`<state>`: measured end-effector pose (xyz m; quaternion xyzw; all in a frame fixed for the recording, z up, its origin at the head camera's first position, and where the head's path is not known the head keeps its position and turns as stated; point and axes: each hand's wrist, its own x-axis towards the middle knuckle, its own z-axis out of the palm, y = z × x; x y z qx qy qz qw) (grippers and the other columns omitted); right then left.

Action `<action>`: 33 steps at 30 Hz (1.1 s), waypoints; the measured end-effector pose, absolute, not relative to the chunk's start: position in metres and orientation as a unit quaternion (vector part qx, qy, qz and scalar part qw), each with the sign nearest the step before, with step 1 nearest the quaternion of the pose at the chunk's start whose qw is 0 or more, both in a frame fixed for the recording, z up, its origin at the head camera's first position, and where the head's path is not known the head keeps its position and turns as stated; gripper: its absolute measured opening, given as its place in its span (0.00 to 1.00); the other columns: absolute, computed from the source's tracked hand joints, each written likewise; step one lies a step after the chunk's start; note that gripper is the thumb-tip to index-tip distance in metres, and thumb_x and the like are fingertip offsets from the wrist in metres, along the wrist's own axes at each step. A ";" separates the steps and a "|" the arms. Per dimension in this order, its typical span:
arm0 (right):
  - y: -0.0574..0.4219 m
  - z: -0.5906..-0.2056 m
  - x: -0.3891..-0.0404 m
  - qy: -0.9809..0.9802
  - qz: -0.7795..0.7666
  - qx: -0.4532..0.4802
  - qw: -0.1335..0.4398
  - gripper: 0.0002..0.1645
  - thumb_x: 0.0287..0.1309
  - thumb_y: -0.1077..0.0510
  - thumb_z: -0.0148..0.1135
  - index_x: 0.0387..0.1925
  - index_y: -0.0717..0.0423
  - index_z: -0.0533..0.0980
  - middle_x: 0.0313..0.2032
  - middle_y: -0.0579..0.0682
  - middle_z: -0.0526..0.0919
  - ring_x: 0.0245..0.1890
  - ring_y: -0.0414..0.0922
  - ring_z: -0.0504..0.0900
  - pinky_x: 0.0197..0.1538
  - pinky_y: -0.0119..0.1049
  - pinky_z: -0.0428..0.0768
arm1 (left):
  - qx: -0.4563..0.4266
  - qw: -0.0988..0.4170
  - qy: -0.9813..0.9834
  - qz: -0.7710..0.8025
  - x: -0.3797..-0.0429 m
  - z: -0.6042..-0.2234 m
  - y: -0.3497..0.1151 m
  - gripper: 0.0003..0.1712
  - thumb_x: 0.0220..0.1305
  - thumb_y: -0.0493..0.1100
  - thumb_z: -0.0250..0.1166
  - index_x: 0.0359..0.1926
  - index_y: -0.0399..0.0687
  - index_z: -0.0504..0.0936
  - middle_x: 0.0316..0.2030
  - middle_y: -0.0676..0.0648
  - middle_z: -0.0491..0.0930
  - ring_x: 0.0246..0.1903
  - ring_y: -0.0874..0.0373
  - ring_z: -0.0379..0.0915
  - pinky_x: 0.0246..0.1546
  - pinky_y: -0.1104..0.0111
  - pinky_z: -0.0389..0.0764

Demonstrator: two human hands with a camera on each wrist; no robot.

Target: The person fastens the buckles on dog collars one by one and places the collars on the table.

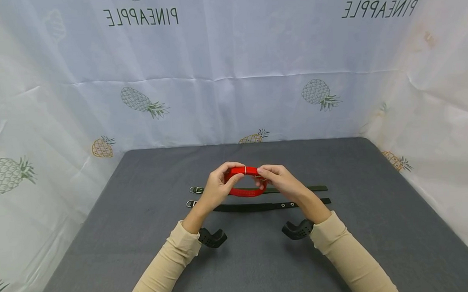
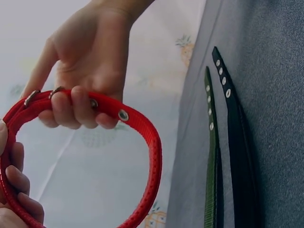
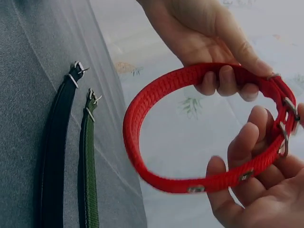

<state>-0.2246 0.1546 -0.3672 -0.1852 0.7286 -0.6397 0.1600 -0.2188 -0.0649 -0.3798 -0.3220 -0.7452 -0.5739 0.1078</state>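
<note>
Red collar [image 1: 247, 192], closed in a loop, held up over the middle of the grey-covered table [image 1: 255, 267]. From the head view the loop reads as an oval, long axis left to right; buckle [image 3: 290, 109] toward the right-hand end, eyelets [image 2: 123, 115] along the band by the right fingers. Left hand [image 1: 218, 183] pinches the loop's left side, thumb against the band; right hand [image 1: 281, 178] grips the right side near the buckle. Beneath, black collar [image 1: 244, 208] and green collar [image 1: 318, 188] lie roughly parallel, also left to right, buckle ends left, punched tips right; black the nearer to the person. Both sit well inside the table's side edges, grey cloth running on past either end and toward the person. Pineapple-print curtain [image 1: 229, 41] stands along the far edge, well beyond the hands.
</note>
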 end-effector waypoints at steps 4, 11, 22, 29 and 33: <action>0.158 -0.367 -0.224 0.712 -0.651 -0.193 0.181 0.19 0.73 0.49 0.47 0.40 0.62 0.76 0.29 0.42 0.80 0.33 0.39 0.76 0.52 0.38 0.74 | -0.321 0.100 -0.745 -0.576 -0.218 -0.378 -0.067 0.15 0.64 0.32 0.61 0.52 0.33 0.76 0.36 0.35 0.79 0.28 0.70 0.69 0.32 0.75 0.77; 0.167 -0.368 -0.224 0.688 -0.654 -0.255 0.183 0.12 0.72 0.51 0.48 0.37 0.51 0.76 0.31 0.41 0.77 0.34 0.38 0.75 0.47 0.31 0.76 | -0.326 0.085 -0.749 -0.570 -0.218 -0.377 -0.069 0.15 0.65 0.34 0.61 0.53 0.36 0.76 0.35 0.37 0.77 0.25 0.55 0.67 0.27 0.76 0.72; 0.178 -0.368 -0.223 0.705 -0.630 -0.283 0.162 0.09 0.72 0.55 0.49 0.42 0.45 0.77 0.32 0.41 0.77 0.35 0.38 0.73 0.44 0.31 0.76 | -0.317 0.080 -0.772 -0.545 -0.219 -0.379 -0.072 0.17 0.64 0.34 0.62 0.54 0.38 0.77 0.50 0.38 0.80 0.48 0.52 0.76 0.58 0.60 0.78; 0.190 -0.366 -0.225 0.708 -0.631 -0.283 0.147 0.10 0.72 0.55 0.49 0.44 0.49 0.77 0.32 0.41 0.76 0.35 0.39 0.73 0.44 0.31 0.76 | -0.329 0.087 -0.759 -0.555 -0.223 -0.378 -0.078 0.17 0.64 0.34 0.62 0.54 0.34 0.77 0.51 0.36 0.79 0.54 0.44 0.74 0.63 0.52 0.74; 0.199 -0.365 -0.227 0.713 -0.630 -0.273 0.143 0.10 0.72 0.55 0.49 0.45 0.53 0.76 0.32 0.41 0.76 0.35 0.40 0.72 0.44 0.30 0.76 | -0.331 0.088 -0.762 -0.550 -0.223 -0.380 -0.082 0.16 0.65 0.34 0.61 0.54 0.34 0.77 0.50 0.35 0.80 0.53 0.46 0.76 0.61 0.57 0.75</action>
